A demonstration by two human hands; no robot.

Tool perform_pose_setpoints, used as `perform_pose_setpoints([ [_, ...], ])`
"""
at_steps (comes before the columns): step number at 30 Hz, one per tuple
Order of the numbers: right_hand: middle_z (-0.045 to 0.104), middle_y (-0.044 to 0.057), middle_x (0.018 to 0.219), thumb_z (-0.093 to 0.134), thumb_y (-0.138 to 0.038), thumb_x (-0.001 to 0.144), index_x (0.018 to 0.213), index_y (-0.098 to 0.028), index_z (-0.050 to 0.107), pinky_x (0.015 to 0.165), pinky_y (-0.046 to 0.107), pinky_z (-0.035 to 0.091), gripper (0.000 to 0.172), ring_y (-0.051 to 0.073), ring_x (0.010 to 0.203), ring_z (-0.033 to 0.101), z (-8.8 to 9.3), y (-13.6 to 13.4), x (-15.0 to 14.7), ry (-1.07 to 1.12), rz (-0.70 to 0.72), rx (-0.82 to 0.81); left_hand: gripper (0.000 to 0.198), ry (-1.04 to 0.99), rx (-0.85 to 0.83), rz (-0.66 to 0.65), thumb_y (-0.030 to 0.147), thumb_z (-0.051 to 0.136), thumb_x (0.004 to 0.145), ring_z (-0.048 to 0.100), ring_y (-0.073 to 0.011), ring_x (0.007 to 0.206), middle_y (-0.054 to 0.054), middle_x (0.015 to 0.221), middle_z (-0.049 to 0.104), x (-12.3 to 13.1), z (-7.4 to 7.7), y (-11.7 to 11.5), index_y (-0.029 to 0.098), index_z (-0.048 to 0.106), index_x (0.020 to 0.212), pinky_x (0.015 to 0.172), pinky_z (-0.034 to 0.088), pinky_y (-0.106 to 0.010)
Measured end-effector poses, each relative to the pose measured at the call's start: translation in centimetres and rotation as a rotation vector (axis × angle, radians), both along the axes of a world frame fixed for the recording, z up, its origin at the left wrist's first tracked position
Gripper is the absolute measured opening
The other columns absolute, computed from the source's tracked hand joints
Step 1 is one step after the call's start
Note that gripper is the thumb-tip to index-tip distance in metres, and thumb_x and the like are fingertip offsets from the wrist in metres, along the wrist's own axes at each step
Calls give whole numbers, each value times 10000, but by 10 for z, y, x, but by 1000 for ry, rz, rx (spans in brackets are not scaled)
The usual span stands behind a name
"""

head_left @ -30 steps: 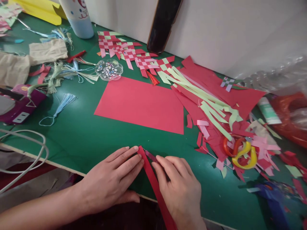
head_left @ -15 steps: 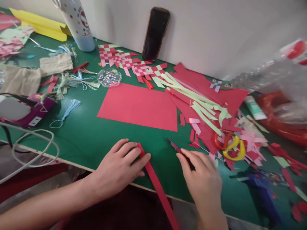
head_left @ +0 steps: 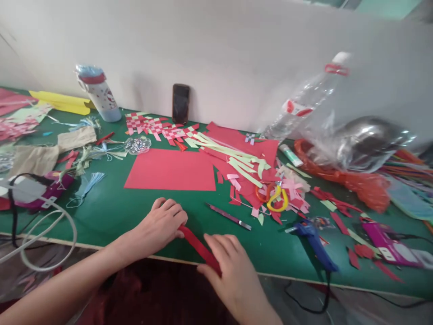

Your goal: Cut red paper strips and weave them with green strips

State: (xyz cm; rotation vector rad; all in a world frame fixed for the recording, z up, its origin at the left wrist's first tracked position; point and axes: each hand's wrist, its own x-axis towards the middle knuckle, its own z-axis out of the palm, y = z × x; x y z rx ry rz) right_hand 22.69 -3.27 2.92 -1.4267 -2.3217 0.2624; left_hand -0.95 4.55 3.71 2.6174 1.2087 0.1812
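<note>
A long red paper strip (head_left: 196, 243) lies across the near edge of the green table (head_left: 111, 212). My left hand (head_left: 160, 223) rests on the strip's far end, fingers curled down over it. My right hand (head_left: 233, 271) grips the strip's near part at the table edge, fingers closed on it. A craft knife (head_left: 230, 216) lies loose on the table just beyond my right hand. A large red paper sheet (head_left: 171, 170) lies flat behind my hands.
Red and green paper strips (head_left: 237, 158), woven pieces (head_left: 152, 126), orange-yellow scissors (head_left: 274, 198) and a blue glue gun (head_left: 314, 239) lie to the right. A phone (head_left: 180, 103) leans on the wall. A bottle (head_left: 98, 92), tassels and white cable (head_left: 43, 225) are left.
My right hand has let go of the craft knife, which now lies on the table, and has moved back to grip the red strip. The head view has lifted upward.
</note>
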Motion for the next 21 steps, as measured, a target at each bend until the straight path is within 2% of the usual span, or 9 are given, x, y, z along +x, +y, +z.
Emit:
perform_pose_setpoints([
  [3, 696, 112, 1097, 672, -274, 873, 1296, -187, 600, 808, 441, 564, 438, 273, 959, 626, -6, 3, -12, -63, -43, 0, 94, -29, -30, 0, 241, 655, 897, 551, -239, 954, -27, 939, 652, 1, 1, 1, 204, 594, 958, 926, 306, -426],
  [6, 699, 94, 1046, 670, -238, 860, 1278, -203, 609, 784, 403, 556, 424, 258, 921, 630, -5, 12, -14, -69, -50, -1, 21, -47, -33, -17, 197, 622, 892, 576, -207, 901, -9, 903, 648, 0, 3, 2, 216, 612, 891, 891, 321, -377],
  [8, 706, 67, 979, 677, -221, 849, 1178, -213, 654, 761, 366, 546, 330, 242, 889, 638, -1, 19, -12, -62, -48, -21, 77, -67, -44, -15, 164, 588, 892, 591, -187, 868, 2, 873, 638, -1, 5, 4, 211, 605, 833, 873, 329, -354],
  [11, 707, 15, 851, 648, -185, 865, 918, -233, 688, 702, 295, 511, 82, 199, 817, 653, 10, 28, -8, -37, -51, -85, 107, -108, -68, 12, 138, 540, 901, 612, -175, 833, 13, 842, 647, -5, 12, 10, 206, 587, 834, 862, 340, -341],
  [13, 710, -6, 801, 599, -180, 899, 834, -236, 678, 673, 260, 487, 117, 171, 781, 668, 17, 36, -5, -21, -40, -115, 81, -143, -89, 38, 154, 536, 902, 624, -181, 834, 10, 850, 661, -8, 16, 14, 211, 586, 872, 839, 360, -327],
  [16, 741, -9, 814, 533, -199, 937, 891, -248, 704, 660, 244, 475, 184, 157, 772, 697, 29, 55, 1, -49, -19, -95, 159, -208, -125, 102, 185, 528, 893, 639, -193, 831, -3, 881, 668, -16, 20, 19, 224, 592, 1033, 759, 402, -289],
  [19, 769, -16, 849, 533, -235, 930, 955, -272, 727, 636, 250, 471, 199, 163, 754, 716, 42, 86, 13, -110, -61, -50, 334, -285, -172, 190, 209, 503, 894, 655, -191, 805, -3, 883, 677, -25, 21, 25, 234, 546, 1224, 706, 429, -265],
  [21, 779, -6, 883, 515, -269, 938, 969, -269, 729, 641, 262, 473, 216, 178, 780, 722, 52, 116, 23, -112, -120, -27, 345, -340, -199, 260, 242, 492, 905, 664, -201, 852, -20, 935, 693, -33, 22, 29, 234, 549, 1245, 728, 444, -270],
])
